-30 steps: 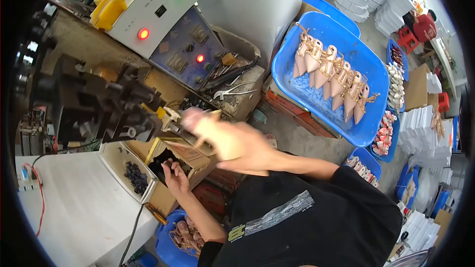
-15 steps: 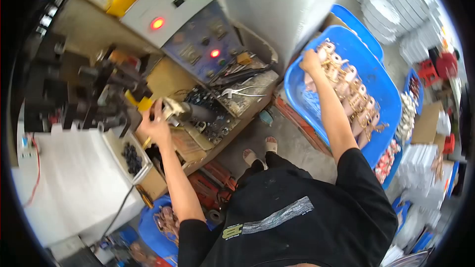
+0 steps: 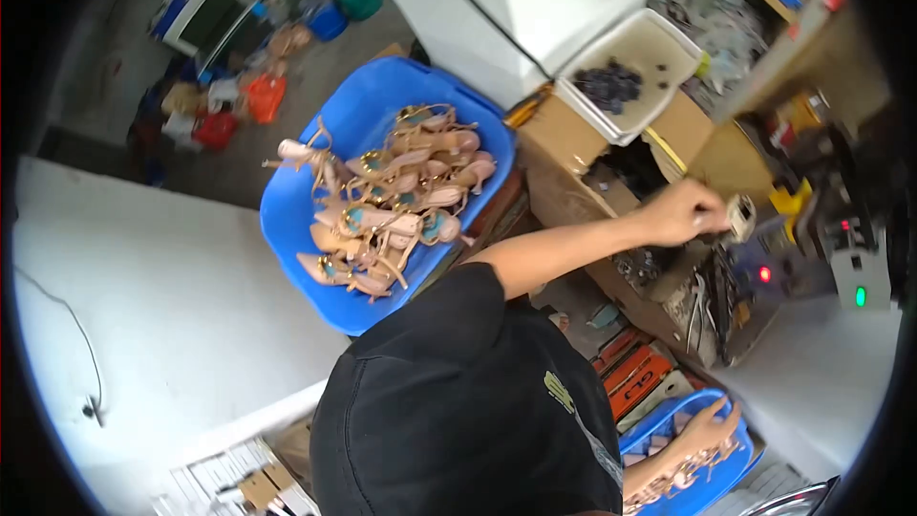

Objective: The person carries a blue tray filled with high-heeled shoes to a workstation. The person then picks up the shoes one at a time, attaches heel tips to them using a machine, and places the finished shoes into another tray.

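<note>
My left hand point(image 3: 683, 214) is closed, its fingers curled together beside a cream-coloured piece point(image 3: 740, 218) at the machine point(image 3: 836, 182). Anything inside those fingers is too hidden to make out. At the lower right, my right hand point(image 3: 709, 428) has its fingers apart over the blue tub point(image 3: 740, 473), at the row of pink shoes with gold straps point(image 3: 683, 478). Another blue tub point(image 3: 287, 205) at centre left holds a heap of similar strappy shoes point(image 3: 411, 182).
A white bin of small dark parts point(image 3: 611, 86) stands above a cardboard box point(image 3: 568, 134). Pliers point(image 3: 697, 311) lie by the panel with a lit red lamp point(image 3: 764, 274). Bags and a green bucket point(image 3: 358, 0) are on the floor at upper left.
The view has swung left, bringing the heaped shoe tub to the centre left. My left hand stays by the machine, now with curled fingers; my right hand remains at the other tub.
</note>
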### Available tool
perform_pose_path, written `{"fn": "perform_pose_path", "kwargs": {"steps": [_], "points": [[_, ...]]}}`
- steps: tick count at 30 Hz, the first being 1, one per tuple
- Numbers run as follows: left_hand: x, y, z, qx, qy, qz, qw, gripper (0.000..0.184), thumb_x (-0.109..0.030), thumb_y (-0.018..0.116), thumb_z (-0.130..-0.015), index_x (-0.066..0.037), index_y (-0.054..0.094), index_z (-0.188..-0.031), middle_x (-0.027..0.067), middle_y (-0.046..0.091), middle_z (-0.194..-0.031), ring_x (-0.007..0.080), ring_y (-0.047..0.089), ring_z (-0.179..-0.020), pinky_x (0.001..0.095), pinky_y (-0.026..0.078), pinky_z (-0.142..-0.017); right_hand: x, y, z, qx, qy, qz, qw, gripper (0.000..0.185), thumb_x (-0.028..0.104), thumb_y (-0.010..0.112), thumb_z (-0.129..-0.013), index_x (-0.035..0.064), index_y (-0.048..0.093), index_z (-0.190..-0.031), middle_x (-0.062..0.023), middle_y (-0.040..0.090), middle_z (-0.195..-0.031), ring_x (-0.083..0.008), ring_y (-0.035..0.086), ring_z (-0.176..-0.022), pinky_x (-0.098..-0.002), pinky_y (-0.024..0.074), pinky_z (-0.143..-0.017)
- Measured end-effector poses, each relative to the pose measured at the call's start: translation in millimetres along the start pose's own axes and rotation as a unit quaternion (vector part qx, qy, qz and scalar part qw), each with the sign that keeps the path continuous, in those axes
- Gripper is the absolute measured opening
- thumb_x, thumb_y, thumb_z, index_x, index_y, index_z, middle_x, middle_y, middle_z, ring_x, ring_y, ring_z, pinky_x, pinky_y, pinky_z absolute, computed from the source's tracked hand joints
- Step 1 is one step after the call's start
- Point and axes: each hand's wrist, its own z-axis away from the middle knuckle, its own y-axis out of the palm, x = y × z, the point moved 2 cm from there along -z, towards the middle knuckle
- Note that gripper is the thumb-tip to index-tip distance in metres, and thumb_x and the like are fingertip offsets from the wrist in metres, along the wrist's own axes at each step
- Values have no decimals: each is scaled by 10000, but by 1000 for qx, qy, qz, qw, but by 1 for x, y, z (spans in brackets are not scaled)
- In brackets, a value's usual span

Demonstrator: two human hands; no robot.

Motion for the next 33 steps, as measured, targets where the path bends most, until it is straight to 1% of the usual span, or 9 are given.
{"fn": "perform_pose_path", "kwargs": {"steps": [4, 6, 7, 9, 12, 15, 20, 22, 33], "points": [[-44, -145, 121, -91, -167, -112, 975, 253, -266, 767, -838, -46, 740, -958, 53, 715, -810, 119, 657, -742, 274, 513, -695, 28, -16, 38, 125, 118, -52, 984, 364, 252, 665, -918, -55, 666, -1114, -199, 671, -1120, -307, 633, -1027, -388, 505, -885], [-36, -251, 186, -305, -165, -335, 876, 282, -209, 738, -823, -32, 702, -1039, 114, 707, -802, 217, 680, -737, 320, 532, -696, 32, -14, 46, 177, 146, -45, 972, 355, 245, 666, -919, -57, 672, -1105, -197, 680, -1095, -296, 644, -994, -381, 512, -863], [-26, -322, 231, -337, -383, -403, 760, 257, -167, 678, -841, -22, 691, -1053, 150, 683, -739, 239, 684, -713, 365, 535, -675, 39, -11, 44, 194, 149, -56, 968, 350, 241, 667, -920, -57, 675, -1101, -196, 683, -1084, -293, 649, -974, -380, 513, -857], [8, -454, 343, -469, -314, -561, 605, 354, -204, 673, -714, -8, 705, -1006, 226, 703, -859, 339, 699, -819, 430, 543, -737, 52, 6, 35, 178, 67, -53, 980, 332, 214, 672, -920, -60, 666, -1107, -197, 686, -1054, -286, 661, -910, -377, 513, -842], [10, -522, 417, -478, -552, -541, 418, 509, -432, 674, -719, -28, 719, -1026, 252, 697, -952, 363, 685, -967, 466, 532, -799, 111, 18, 6, 194, 4, -180, 964, 312, 174, 664, -922, -49, 638, -1138, -199, 652, -1138, -300, 652, -960, -374, 496, -881], [12, -531, 437, -367, -607, -545, 447, 446, -371, 674, -762, -43, 709, -1061, 247, 683, -1029, 337, 671, -1019, 450, 531, -832, 186, 7, -18, 193, -143, -192, 952, 288, 126, 654, -917, -43, 627, -1148, -192, 622, -1198, -308, 624, -1034, -374, 464, -938], [-75, -401, 335, -103, -493, -452, 736, 335, -76, 626, -775, -69, 694, -1102, 187, 701, -989, 345, 675, -966, 430, 542, -812, 215, -11, -19, 240, -189, -228, 924, 269, 88, 651, -905, -49, 625, -1135, -184, 636, -1160, -307, 608, -1063, -373, 438, -972], [-58, -341, 329, 113, -478, -588, 642, 280, -25, 614, -748, -40, 707, -1011, 181, 706, -900, 352, 683, -900, 419, 545, -750, 212, 5, -9, 280, -156, -238, 917, 270, 92, 654, -904, -50, 625, -1133, -184, 642, -1141, -309, 610, -1062, -375, 437, -972], [14, -360, 384, 163, -370, -709, 578, 161, -52, 613, -763, 10, 696, -887, 224, 695, -825, 367, 694, -753, 437, 549, -667, 247, -1, 7, 356, -203, -296, 863, 301, 86, 667, -885, -15, 628, -1166, -177, 616, -1216, -310, 585, -1148, -356, 416, -1016]]}}
